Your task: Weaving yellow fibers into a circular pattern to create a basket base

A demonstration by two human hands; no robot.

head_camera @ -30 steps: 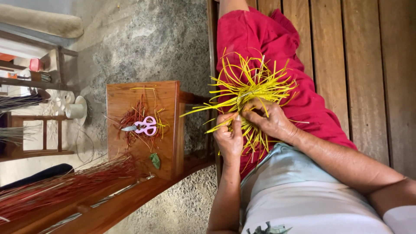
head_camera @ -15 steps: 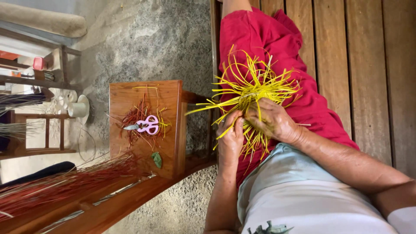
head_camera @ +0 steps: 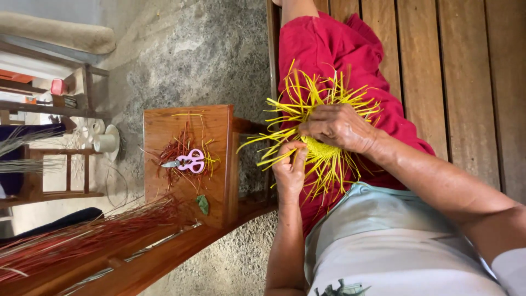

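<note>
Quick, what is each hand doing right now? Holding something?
Left hand: closed, pinching yellow strands at the edge of the yellow woven piece.
Right hand: closed over the top of the woven piece, holding it on the lap.

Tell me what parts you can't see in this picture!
- Head view: the middle of the yellow woven piece is covered by the right hand.
- The left hand curls its fingers around strands, hiding its grip.
- The red strand bundle runs off the left edge.
- The pink scissors blades are partly buried in clippings.
</note>
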